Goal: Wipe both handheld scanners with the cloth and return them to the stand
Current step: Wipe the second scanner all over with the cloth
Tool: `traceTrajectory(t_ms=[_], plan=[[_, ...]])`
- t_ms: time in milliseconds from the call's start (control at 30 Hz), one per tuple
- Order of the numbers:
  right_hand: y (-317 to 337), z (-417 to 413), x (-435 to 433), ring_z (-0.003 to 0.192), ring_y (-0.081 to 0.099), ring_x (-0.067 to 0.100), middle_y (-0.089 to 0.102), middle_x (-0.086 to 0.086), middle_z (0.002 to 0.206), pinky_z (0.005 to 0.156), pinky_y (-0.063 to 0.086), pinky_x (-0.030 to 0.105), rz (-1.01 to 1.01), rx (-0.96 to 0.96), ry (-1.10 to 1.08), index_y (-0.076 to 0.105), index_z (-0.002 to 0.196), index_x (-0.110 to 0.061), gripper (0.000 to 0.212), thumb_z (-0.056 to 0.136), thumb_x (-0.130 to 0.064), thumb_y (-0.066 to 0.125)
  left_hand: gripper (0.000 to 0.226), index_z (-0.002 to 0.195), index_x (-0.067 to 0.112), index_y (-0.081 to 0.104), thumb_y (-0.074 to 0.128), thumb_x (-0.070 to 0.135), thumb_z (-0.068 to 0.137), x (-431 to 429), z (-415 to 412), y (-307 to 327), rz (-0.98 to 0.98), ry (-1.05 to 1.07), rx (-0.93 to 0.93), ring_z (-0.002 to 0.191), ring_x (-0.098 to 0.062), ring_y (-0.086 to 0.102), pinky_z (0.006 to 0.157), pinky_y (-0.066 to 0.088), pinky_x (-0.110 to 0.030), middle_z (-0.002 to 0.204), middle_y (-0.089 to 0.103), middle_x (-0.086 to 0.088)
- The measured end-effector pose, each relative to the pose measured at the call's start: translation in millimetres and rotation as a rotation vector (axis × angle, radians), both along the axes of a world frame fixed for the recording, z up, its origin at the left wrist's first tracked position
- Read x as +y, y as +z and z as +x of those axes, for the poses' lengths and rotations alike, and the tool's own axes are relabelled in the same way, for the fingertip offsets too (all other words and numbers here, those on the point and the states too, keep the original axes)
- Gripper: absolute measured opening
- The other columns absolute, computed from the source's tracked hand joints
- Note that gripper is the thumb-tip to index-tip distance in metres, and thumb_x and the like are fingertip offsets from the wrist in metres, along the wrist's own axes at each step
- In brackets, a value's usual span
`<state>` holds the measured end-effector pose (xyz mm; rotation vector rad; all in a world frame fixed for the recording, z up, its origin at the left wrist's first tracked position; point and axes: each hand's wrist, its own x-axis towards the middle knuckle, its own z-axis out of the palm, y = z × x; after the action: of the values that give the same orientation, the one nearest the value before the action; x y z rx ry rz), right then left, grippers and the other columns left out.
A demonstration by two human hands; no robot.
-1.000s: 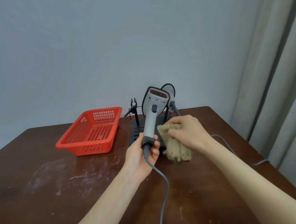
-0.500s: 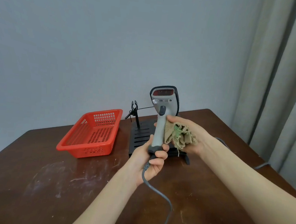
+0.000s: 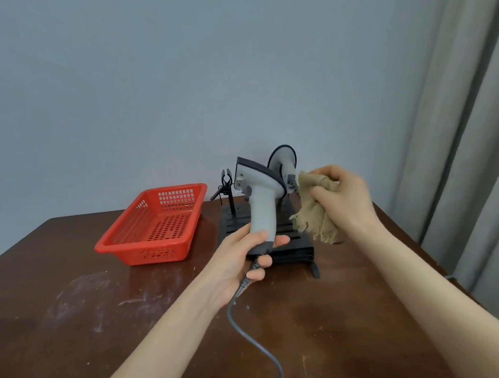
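Two scanners in view, one in hand and one parked. We hold the first scanner [image 3: 263,207] above the table [image 3: 57,308], in front of the stand [image 3: 234,226]. The left hand [image 3: 239,256] has fingers and thumb curled round the bottom of the grip, where the grey cable [image 3: 249,336] leaves and trails down toward us. The right hand [image 3: 342,201] bunches the cloth [image 3: 314,214] between thumb and curled fingers, a frayed tail hanging below. The cloth sits just beside the rear of the scanner's head; we cannot tell whether it touches.

Step in hand, as we read it: wiping the first scanner, cloth working at the back of the head. The second scanner [image 3: 284,161] rests on the stand behind, partly hidden. Whether it has had its wipe we cannot tell, so we do not place ourselves closer than mid-task.

Orientation: the grip's long axis stands near upright, its top leaning slightly left. The head crosses it, with nose and trigger toward the left, toward the empty cradle [image 3: 226,184] and the red basket [image 3: 146,252]. The tapered back faces the cloth.

Next move, in our judgement: bring the cloth onto the head and draw it across the top and rear, with a firm left-hand hold low on the grip, perhaps a roll of the wrist to offer the window. Mind the cable when the scanner goes to the cradle.
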<state>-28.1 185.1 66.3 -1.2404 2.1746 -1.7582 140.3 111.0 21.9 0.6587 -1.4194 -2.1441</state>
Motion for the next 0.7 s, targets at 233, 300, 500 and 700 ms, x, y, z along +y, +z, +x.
traceTrajectory(t_ms=[233,300,500,700], plan=[[-10.6,17.9,-15.9,0.082,0.059,0.027,0.060,0.005,0.092,0.064,0.052,0.042,-0.011,0.677,0.032,0.075,0.095,-0.015,0.020,0.082,-0.008,0.061,0.038,0.123,0.019,0.052,0.051,-0.001,0.091,11.2,-5.7,-2.8,-0.236,-0.081,-0.127,0.048,-0.011,0.036,0.035,0.024,-0.017,0.099,0.071,-0.014],[-13.4,21.2,-15.8,0.087,0.059,0.027,0.060,0.003,0.095,0.070,0.050,0.038,0.003,0.640,0.093,0.075,0.097,-0.015,0.020,0.085,-0.008,0.061,0.042,0.122,0.020,0.053,0.052,-0.005,0.088,10.3,-6.3,-3.0,-0.269,-0.059,-0.140,0.047,-0.010,0.037,0.036,0.023,-0.017,0.097,0.071,-0.012],[-12.7,27.2,-4.7,0.093,0.057,0.016,0.057,-0.008,0.100,0.082,0.046,0.033,0.198,0.632,0.316,0.073,0.102,-0.023,0.029,0.085,-0.007,0.056,0.051,0.120,0.019,0.053,0.050,-0.016,0.083,9.0,-4.7,-7.0,-0.300,-0.023,-0.171,0.046,-0.009,0.035,0.035,0.022,-0.016,0.079,0.069,-0.003],[-13.1,28.2,-5.2,0.092,0.059,0.019,0.060,-0.001,0.104,0.080,0.046,0.032,0.155,0.604,0.190,0.073,0.102,-0.021,0.027,0.086,-0.011,0.054,0.050,0.115,0.013,0.055,0.044,-0.021,0.080,11.5,-7.0,-6.4,-0.265,-0.041,-0.105,0.046,-0.009,0.033,0.036,0.018,-0.017,0.059,0.052,0.002]])
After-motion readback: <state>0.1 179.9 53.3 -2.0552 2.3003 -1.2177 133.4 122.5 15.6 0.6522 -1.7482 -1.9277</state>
